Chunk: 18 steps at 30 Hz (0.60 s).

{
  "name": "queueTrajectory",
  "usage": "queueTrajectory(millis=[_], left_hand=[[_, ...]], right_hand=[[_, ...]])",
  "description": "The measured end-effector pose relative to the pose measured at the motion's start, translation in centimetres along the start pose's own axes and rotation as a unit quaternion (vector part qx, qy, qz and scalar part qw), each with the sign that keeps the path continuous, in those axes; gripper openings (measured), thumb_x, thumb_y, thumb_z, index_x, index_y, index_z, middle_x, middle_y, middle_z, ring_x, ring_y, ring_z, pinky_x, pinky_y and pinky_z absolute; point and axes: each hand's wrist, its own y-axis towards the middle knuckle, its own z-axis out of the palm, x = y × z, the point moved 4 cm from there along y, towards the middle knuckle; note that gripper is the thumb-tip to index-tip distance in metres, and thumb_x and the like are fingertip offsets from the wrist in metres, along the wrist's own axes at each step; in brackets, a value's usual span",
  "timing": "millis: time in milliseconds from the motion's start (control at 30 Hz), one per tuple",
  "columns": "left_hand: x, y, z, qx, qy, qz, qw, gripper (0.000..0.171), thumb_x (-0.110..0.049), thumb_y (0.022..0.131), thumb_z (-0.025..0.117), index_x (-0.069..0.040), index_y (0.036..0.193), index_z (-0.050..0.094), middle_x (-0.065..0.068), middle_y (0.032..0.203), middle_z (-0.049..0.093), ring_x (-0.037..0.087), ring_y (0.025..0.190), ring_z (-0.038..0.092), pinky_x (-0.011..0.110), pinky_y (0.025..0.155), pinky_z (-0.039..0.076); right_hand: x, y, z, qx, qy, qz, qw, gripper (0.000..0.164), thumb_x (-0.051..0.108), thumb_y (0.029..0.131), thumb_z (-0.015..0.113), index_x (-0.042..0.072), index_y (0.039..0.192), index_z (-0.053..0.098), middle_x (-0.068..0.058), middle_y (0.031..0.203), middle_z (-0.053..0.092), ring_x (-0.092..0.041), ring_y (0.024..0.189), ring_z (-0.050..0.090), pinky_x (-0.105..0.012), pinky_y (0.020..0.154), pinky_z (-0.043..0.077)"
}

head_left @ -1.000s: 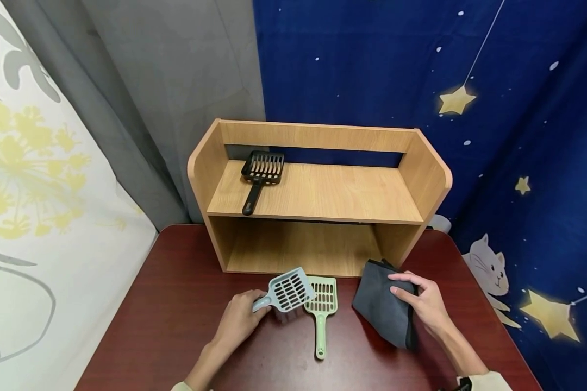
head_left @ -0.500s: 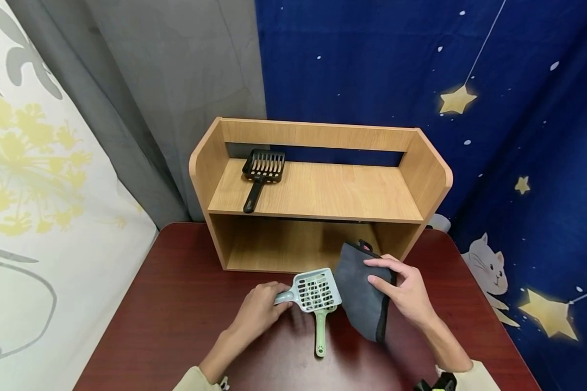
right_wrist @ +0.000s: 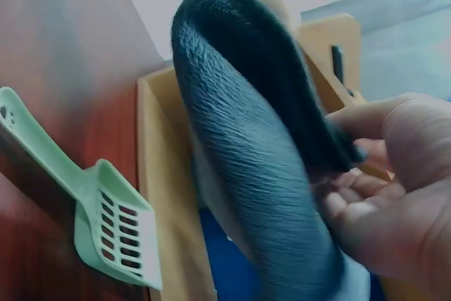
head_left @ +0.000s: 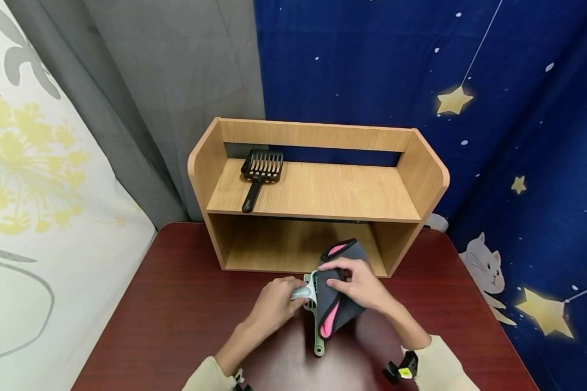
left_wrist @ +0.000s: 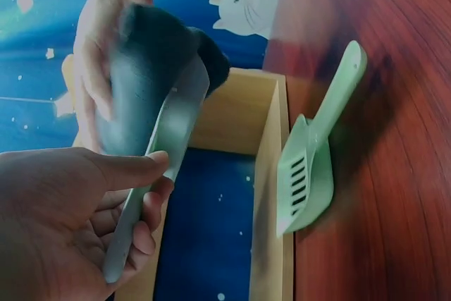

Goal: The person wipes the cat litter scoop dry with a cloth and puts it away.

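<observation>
My left hand (head_left: 274, 303) grips the handle of a light blue litter scoop (head_left: 302, 293), raised above the table in front of the shelf. A dark grey cloth (head_left: 326, 296) with black edging and a pink underside is held by my right hand (head_left: 358, 287). The cloth covers most of the blue scoop's slotted head, as the left wrist view also shows. Beneath them, a pale green litter scoop (left_wrist: 317, 167) lies on the table, partly hidden in the head view, its handle (head_left: 319, 346) toward me.
A two-level wooden shelf (head_left: 318, 190) stands at the back of the dark red table (head_left: 186, 326). On its upper board, at the left, lies a black litter scoop (head_left: 262, 168). Curtains (head_left: 372, 65) hang behind and at the sides.
My left hand has moved right with the blue scoop. My right hand has brought the cloth left onto the scoop's head; the cloth now folds, showing pink. The green and black scoops stay put.
</observation>
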Motion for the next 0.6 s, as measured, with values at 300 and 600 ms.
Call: queueTrajectory(millis=[300,600], left_hand=[[-0.3,-0.3,0.4,-0.005,0.01,0.02,0.9997,0.021,-0.011,0.083,0.089,-0.004,0.102,0.081,0.003,0.091,0.076,0.013,0.078,0.069,0.033,0.068,0.055],[0.3,-0.5,-0.3,-0.01,0.008,0.005,0.9999,0.021,-0.006,0.082,0.089,-0.004,0.101,0.081,0.005,0.091,0.077,0.013,0.075,0.067,0.035,0.067,0.054]], right_hand=[[-0.8,0.1,1.2,0.03,-0.192,-0.026,0.981,0.031,0.001,0.085,0.081,0.018,0.11,0.082,0.001,0.11,0.079,-0.014,0.098,0.072,-0.033,0.083,0.055],[-1.5,0.0,-0.8,-0.046,-0.206,0.005,0.977,0.034,-0.003,0.083,0.079,0.018,0.109,0.081,-0.004,0.106,0.08,-0.017,0.088,0.07,-0.035,0.077,0.053]])
